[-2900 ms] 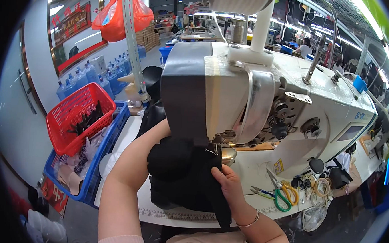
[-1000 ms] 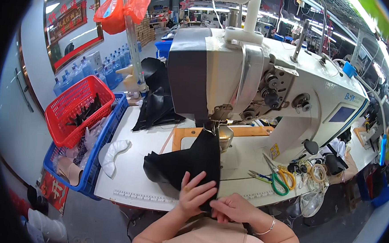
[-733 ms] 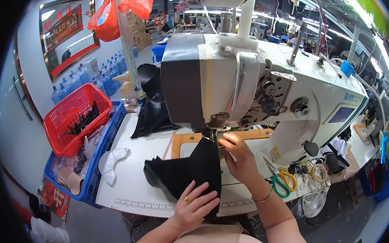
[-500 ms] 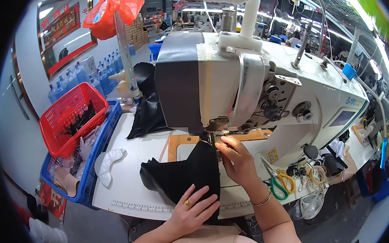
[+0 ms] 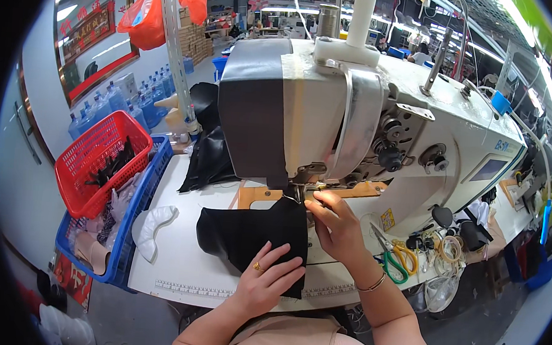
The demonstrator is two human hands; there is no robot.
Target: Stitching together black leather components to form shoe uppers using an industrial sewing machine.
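Observation:
A piece of black fabric [image 5: 247, 228] with a smooth, slightly shiny left edge lies on the white sewing table, its far tip under the needle area [image 5: 297, 191] of a large sewing machine [image 5: 254, 108]. My left hand [image 5: 268, 283] rests flat on the fabric's near part, fingers stretched out. Close to the needle, my right hand [image 5: 336, 227] is closed in a pinch at the fabric's right side. What its fingertips grip is too small to make out.
A red basket [image 5: 74, 160] sits on a blue crate [image 5: 120, 242] at the left. A white curved pad [image 5: 152, 231] and more black material [image 5: 210, 162] lie on the table. Right of my right hand are green-handled scissors [image 5: 396, 268], yellow-handled scissors [image 5: 410, 256] and several rolls of tape [image 5: 451, 246].
The black fabric has turned and spread flatter, its near edge now squared off on the table. My left hand has shifted slightly left and away from me. My right hand stays by the needle.

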